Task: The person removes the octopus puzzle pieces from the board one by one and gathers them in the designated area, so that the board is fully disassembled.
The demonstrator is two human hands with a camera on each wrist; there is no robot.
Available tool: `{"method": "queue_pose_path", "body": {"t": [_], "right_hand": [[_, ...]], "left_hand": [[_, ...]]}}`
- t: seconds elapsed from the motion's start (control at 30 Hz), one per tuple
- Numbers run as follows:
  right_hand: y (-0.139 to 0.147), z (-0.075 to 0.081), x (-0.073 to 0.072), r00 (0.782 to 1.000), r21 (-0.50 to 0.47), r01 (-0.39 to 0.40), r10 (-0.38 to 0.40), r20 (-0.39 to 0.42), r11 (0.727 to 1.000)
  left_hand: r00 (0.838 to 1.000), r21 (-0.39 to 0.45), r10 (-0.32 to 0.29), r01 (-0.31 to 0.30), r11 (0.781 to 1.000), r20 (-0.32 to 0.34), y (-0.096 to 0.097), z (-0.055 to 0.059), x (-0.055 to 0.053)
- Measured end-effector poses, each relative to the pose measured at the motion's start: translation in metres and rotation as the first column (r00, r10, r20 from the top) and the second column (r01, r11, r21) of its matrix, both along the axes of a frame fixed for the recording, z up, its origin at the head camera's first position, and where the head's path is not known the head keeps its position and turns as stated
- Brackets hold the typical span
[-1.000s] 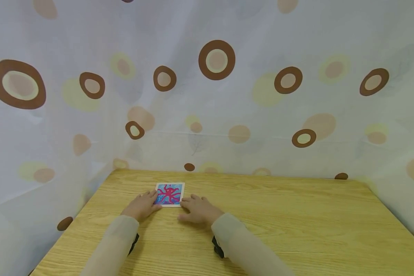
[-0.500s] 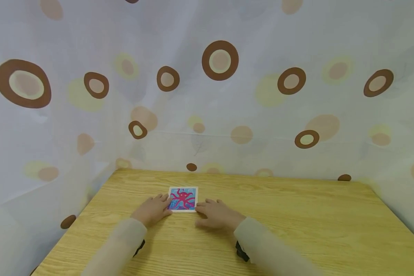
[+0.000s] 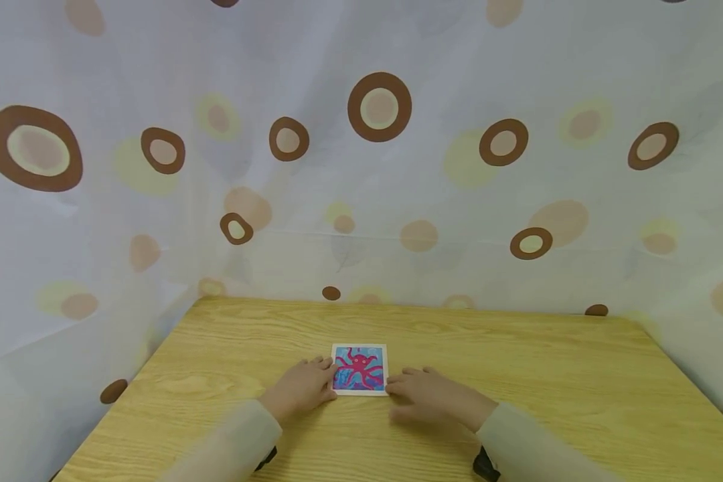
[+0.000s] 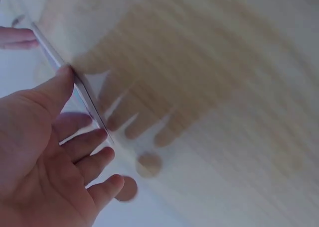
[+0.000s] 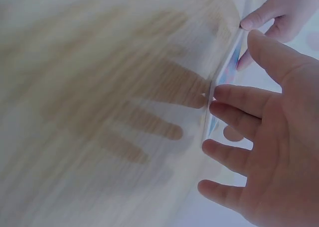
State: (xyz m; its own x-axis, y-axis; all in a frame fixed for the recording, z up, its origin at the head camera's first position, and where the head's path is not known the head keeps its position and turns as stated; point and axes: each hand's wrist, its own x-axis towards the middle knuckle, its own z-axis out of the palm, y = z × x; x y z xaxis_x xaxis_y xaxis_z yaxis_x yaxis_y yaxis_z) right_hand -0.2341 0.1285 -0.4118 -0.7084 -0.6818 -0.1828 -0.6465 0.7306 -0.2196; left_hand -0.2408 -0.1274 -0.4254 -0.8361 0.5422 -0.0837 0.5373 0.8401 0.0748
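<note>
Octopus card [image 3: 359, 371], white-bordered; on tabletop [image 3: 518, 375], between left hand [image 3: 303, 385], fingers extended, touching its adjacent edge, and right hand [image 3: 432, 396], fingers apart, touching opposite edge; bracketed so, apparently, for steadiness.

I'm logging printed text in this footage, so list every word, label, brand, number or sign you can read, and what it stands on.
None can be read.
Flat, four-sided card with a white border: a pink octopus on blue, no legible lettering.
White backdrop with brown rings: pattern, no legible words.
Yellowish wood-grained tabletop: grain, no readable mark.
Small black object below the right sleeve: too dark to tell.
</note>
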Motion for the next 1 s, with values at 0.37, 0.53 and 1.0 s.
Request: {"method": "queue_pose_path", "body": {"t": [0.37,0.53,1.0], "right_hand": [[0.049,0.012,0.036,0.999,-0.039,-0.016,0.018,0.035,0.999],[0.066,0.012,0.047,0.998,-0.064,-0.006,0.01,0.067,0.998],[0.076,0.01,0.054,0.994,-0.135,0.009,0.006,0.111,0.991]], "left_hand": [[0.995,-0.07,-0.07,0.065,0.995,-0.068,0.04,0.001,0.029],[0.989,-0.043,-0.122,0.119,0.992,-0.087,0.05,0.001,0.039],[0.996,0.064,-0.088,0.087,0.994,0.015,0.053,-0.004,0.031]]}}
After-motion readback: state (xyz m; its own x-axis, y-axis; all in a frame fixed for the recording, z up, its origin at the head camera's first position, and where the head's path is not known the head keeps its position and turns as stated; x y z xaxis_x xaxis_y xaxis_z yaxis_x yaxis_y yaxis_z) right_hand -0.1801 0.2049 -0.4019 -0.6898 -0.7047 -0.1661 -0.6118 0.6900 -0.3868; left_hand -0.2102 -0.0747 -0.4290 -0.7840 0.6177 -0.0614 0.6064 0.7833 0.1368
